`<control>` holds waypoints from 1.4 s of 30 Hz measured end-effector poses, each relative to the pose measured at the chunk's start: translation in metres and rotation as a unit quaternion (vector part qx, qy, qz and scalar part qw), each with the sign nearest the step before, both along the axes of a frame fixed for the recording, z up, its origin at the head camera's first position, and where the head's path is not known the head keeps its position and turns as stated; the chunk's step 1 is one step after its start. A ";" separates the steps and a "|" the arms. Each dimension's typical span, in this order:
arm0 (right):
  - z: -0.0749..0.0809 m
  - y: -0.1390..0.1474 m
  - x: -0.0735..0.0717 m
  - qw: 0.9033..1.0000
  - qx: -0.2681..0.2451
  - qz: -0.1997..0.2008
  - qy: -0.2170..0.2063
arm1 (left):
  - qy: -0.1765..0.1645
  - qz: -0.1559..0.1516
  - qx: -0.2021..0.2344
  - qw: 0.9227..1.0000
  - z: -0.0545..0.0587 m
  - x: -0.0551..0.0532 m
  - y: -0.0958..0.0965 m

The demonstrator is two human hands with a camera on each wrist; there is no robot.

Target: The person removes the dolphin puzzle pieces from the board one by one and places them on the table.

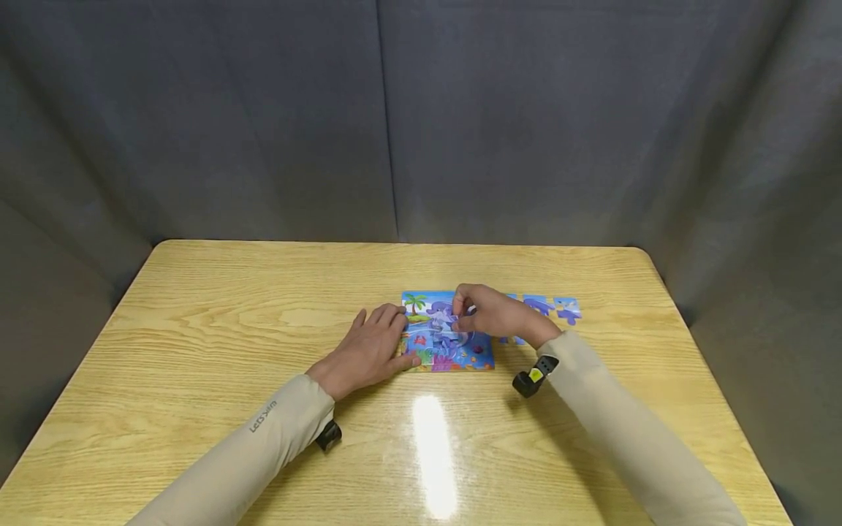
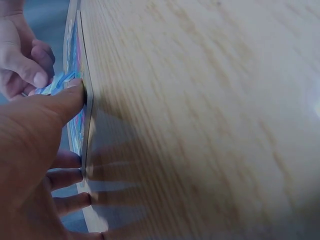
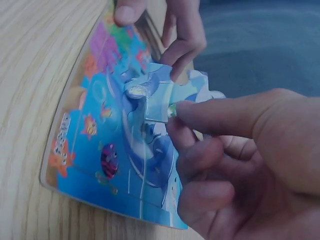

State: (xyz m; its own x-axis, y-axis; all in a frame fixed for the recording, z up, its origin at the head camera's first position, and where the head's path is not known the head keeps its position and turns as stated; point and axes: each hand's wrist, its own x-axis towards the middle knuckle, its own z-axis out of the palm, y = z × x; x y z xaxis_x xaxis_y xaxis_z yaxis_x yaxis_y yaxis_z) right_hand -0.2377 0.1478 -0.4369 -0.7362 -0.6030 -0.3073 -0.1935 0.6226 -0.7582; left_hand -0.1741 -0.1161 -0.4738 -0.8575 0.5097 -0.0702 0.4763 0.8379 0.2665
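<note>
A jigsaw board (image 1: 483,359) with a bright sea picture lies on the table in front of me, showing a palm tree, a crab and a dolphin. My left hand (image 1: 368,349) rests at its left edge, fingers spread and thumb on the lower left corner. Over the board's middle, my right hand (image 1: 490,313) pinches a blue and white puzzle piece (image 3: 159,104) between thumb and index finger. In the right wrist view the piece is tilted close over the dolphin's part of the picture. The left thumb (image 2: 70,102) lies at the board's edge in the left wrist view.
Several loose puzzle pieces (image 1: 569,308) lie to the right of the board, some partly hidden behind the right hand and wrist. The wooden table (image 1: 230,314) meets a grey curtain (image 1: 263,146) at its far edge.
</note>
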 end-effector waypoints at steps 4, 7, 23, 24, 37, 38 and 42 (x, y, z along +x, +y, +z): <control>0.004 0.002 0.002 1.000 -0.015 -0.008 -0.012 | -0.002 0.000 -0.001 1.000 0.000 0.000 0.000; 0.005 0.004 0.004 0.999 -0.031 -0.031 -0.027 | -0.004 0.001 0.000 1.000 -0.001 0.000 0.000; 0.006 0.043 0.008 0.997 -0.040 -0.067 -0.019 | -0.004 0.000 0.002 1.000 -0.002 0.003 -0.001; 0.007 0.046 0.009 0.997 -0.038 -0.071 -0.016 | -0.005 0.000 0.003 1.000 -0.001 0.003 -0.002; 0.009 0.085 0.012 0.994 -0.014 -0.112 -0.006 | -0.009 0.000 0.009 1.000 0.000 0.003 -0.001; 0.009 0.088 0.012 0.993 -0.012 -0.114 -0.006 | -0.008 0.000 0.009 1.000 0.000 0.003 -0.001; 0.010 0.099 0.014 0.993 -0.010 -0.118 -0.001 | -0.007 0.001 0.008 1.000 0.000 0.003 -0.001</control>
